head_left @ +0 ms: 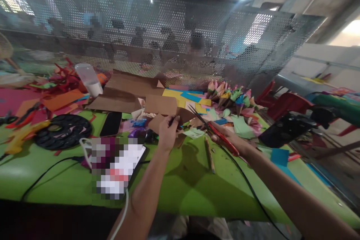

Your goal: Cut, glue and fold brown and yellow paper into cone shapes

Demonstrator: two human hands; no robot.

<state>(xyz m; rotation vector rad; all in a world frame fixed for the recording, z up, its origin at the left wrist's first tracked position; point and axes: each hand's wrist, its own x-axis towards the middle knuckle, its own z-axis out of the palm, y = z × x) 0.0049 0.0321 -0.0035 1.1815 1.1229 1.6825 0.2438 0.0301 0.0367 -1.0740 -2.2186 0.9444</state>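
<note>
Pinching brown paper point(156, 124) in the left hand point(168, 133); gripping red-handled scissors point(220, 135) in the right hand point(233, 138), aimed toward ten o'clock, with a pencil point(209, 155) at that hand's seven o'clock.

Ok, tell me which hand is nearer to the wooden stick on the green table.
Right. The right hand, holding scissors, is close by the far end of the wooden stick, to its right; the left hand, on brown paper, is farther off to its left.
</note>
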